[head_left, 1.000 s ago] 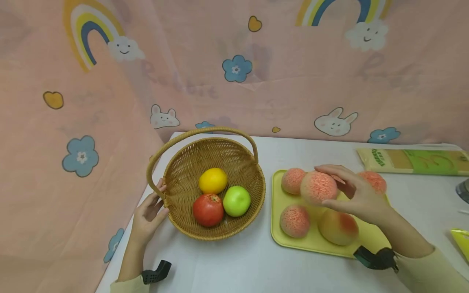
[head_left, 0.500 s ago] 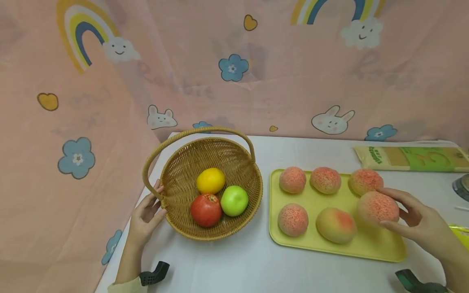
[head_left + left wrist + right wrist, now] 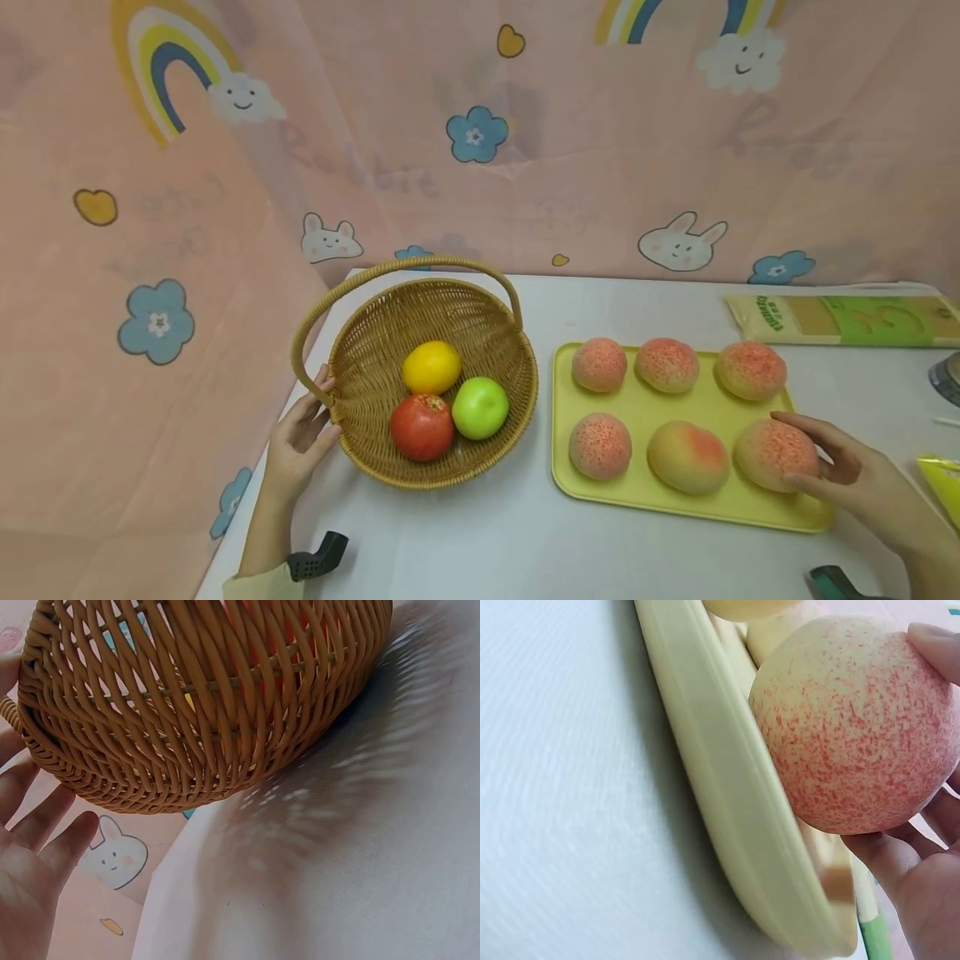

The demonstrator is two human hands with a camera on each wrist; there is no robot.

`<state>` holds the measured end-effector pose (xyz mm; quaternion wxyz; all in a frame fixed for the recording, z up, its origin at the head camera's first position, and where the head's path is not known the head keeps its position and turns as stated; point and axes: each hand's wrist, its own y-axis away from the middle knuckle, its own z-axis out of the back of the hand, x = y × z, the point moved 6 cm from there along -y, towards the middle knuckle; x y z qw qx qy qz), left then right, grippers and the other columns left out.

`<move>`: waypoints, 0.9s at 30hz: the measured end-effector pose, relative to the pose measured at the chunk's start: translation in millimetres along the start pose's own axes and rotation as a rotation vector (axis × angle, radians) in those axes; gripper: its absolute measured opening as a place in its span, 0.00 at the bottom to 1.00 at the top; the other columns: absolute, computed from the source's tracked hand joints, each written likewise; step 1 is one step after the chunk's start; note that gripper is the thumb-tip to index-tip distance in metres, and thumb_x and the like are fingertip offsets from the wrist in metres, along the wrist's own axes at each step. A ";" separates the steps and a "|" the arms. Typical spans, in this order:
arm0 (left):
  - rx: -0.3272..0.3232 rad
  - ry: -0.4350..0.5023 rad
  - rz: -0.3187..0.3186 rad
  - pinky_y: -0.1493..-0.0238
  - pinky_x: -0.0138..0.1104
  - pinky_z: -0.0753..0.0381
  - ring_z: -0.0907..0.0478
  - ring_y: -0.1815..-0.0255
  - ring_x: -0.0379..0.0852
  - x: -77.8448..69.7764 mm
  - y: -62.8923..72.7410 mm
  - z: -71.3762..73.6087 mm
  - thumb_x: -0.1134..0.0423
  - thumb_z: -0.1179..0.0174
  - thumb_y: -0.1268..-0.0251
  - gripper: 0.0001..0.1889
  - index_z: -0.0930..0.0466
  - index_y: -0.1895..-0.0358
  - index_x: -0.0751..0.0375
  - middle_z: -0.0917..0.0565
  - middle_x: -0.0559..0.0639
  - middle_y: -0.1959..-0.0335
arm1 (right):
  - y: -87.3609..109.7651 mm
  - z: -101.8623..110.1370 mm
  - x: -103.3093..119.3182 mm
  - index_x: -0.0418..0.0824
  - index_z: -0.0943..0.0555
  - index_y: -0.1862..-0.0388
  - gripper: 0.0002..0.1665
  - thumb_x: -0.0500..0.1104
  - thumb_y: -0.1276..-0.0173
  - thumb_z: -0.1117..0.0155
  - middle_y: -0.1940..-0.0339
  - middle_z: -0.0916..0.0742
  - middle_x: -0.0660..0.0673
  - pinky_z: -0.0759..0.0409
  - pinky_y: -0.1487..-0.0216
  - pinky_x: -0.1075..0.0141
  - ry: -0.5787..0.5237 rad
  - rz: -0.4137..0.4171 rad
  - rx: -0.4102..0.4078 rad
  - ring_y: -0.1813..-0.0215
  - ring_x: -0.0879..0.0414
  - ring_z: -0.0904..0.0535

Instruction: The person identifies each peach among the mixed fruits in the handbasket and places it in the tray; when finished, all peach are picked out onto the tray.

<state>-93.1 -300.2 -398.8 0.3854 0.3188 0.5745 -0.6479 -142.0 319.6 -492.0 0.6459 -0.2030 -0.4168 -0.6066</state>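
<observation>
My right hand (image 3: 862, 479) holds a speckled pink peach (image 3: 777, 455), its thumb and fingers around the right side. The peach sits at the front right of a yellow tray (image 3: 630, 493); in the right wrist view the same peach (image 3: 855, 724) appears beside the tray's rim. My left hand (image 3: 298, 437) touches the left side of a wicker basket (image 3: 375, 333) near the handle's base. Its fingers lie fairly straight along the outer wall in the left wrist view. Inside the basket are a yellow lemon-like fruit (image 3: 432, 367), a red pomegranate-like fruit (image 3: 422, 427) and a green apple (image 3: 481, 408).
Several other peaches, among them a front-left one (image 3: 600, 446), and a smooth yellow-red fruit (image 3: 688, 457) share the tray. A long green-and-tan packet (image 3: 847, 320) lies behind it. At the right edge are a dark round object (image 3: 947, 377) and a yellow packet (image 3: 941, 483).
My right hand has carried the peach from above the tray's middle to the right, then lowered it to the front-right spot. The left hand has stayed at the basket.
</observation>
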 end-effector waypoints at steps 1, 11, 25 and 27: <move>0.000 -0.002 0.001 0.33 0.28 0.35 0.43 0.26 0.46 0.0 0.2 0.0 0.88 0.51 0.47 0.28 0.39 0.39 0.85 0.47 0.70 0.27 | 0.1 -0.2 -0.5 0.56 0.52 0.23 0.45 0.50 0.32 0.40 0.44 0.42 0.80 0.34 0.36 0.77 -0.002 0.002 0.001 0.35 0.86 0.54; -0.005 -0.024 0.013 0.33 0.27 0.34 0.42 0.26 0.46 3.3 2.9 3.6 0.85 0.49 0.45 0.28 0.40 0.38 0.85 0.48 0.71 0.27 | 1.2 -4.2 1.0 0.53 0.58 0.22 0.44 0.45 0.28 0.46 0.30 0.45 0.70 0.49 0.41 0.28 -0.084 0.040 0.124 0.22 0.56 0.65; -0.153 -0.451 -0.030 0.29 0.28 0.41 0.42 0.26 0.50 -22.0 9.6 0.7 0.79 0.40 0.48 0.38 0.42 0.30 0.70 0.41 0.56 0.26 | 8.9 13.6 -5.9 0.53 0.57 0.22 0.47 0.35 0.30 0.44 0.28 0.48 0.74 0.52 0.44 0.95 0.007 0.219 -0.094 0.35 0.89 0.57; -0.193 -0.699 -0.008 0.27 0.39 0.42 0.41 0.27 0.55 -38.5 11.0 -3.8 0.71 0.37 0.46 0.38 0.41 0.29 0.65 0.41 0.57 0.26 | 11.0 17.8 -2.7 0.54 0.57 0.22 0.49 0.35 0.32 0.41 0.28 0.48 0.75 0.58 0.40 0.94 0.046 0.222 -0.163 0.33 0.88 0.60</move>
